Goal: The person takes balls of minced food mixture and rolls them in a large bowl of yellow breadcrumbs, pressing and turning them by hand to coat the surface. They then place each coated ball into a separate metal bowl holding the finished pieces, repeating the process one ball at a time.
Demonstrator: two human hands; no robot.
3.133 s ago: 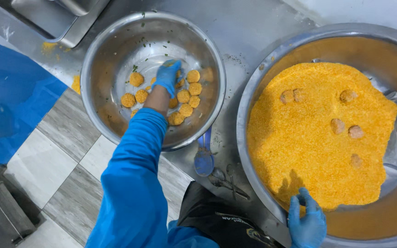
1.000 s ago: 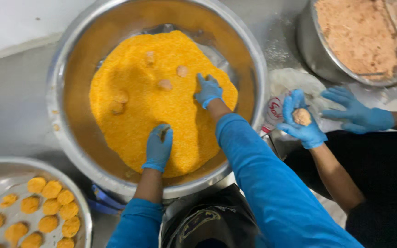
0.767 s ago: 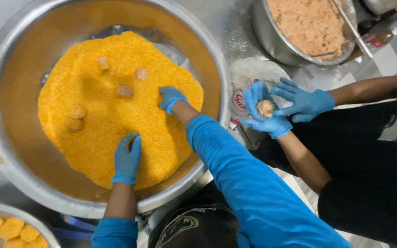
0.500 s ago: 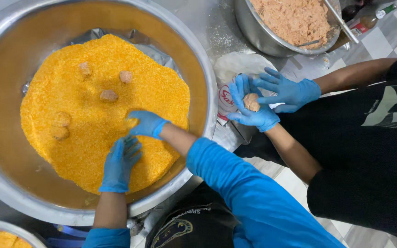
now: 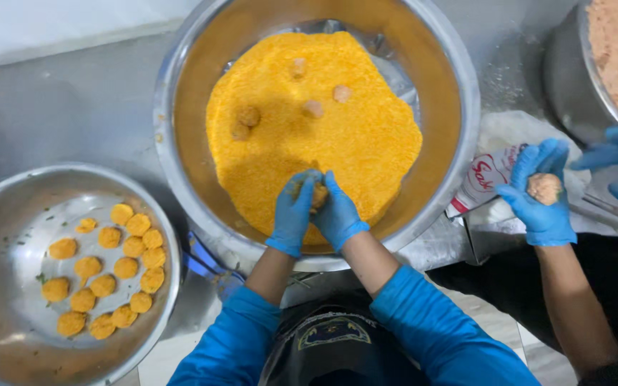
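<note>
The grip is both hands together: the left hand [image 5: 293, 212] and right hand [image 5: 337, 214] are cupped shut around one crumb-coated ball [image 5: 318, 194], pressed between the palms just above the near edge of the orange crumb bed [image 5: 309, 143] in the big steel bowl [image 5: 459, 93]. Squeezing too hard would likely crack the ball or strip its coating. It looks roundish, so no long axis or pointing can be told. Finished pieces [image 5: 109, 268] sit in the smaller bowl [image 5: 8, 207] on the desk [image 5: 73, 100].

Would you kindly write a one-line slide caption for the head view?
Left hand and right hand cup a ball over orange crumbs in a large steel bowl.
</note>
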